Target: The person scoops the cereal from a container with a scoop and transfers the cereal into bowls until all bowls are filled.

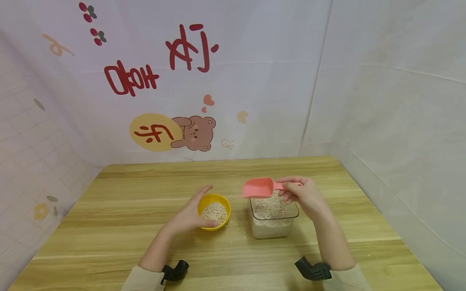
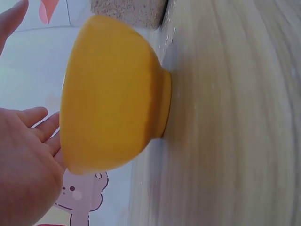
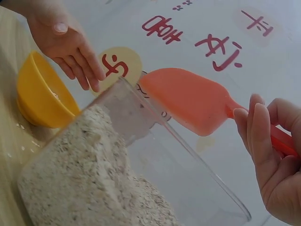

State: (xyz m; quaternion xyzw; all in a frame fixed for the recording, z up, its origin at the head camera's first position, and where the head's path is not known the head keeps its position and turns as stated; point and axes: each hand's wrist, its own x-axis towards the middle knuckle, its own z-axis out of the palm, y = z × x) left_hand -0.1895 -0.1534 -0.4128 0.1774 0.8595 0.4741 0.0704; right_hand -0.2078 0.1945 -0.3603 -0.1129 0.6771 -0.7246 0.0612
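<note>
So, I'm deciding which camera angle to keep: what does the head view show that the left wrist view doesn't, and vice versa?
Only the head view shows the flakes inside the yellow bowl and the right hand holding the pink scoop. Only the left wrist view shows the bowl's foot on the table. Both show the bowl, table, left hand, flake-filled container, printed bear and at least part of the scoop.

Left fingers extended | right fingers curled, pinching | forearms angled inward
</note>
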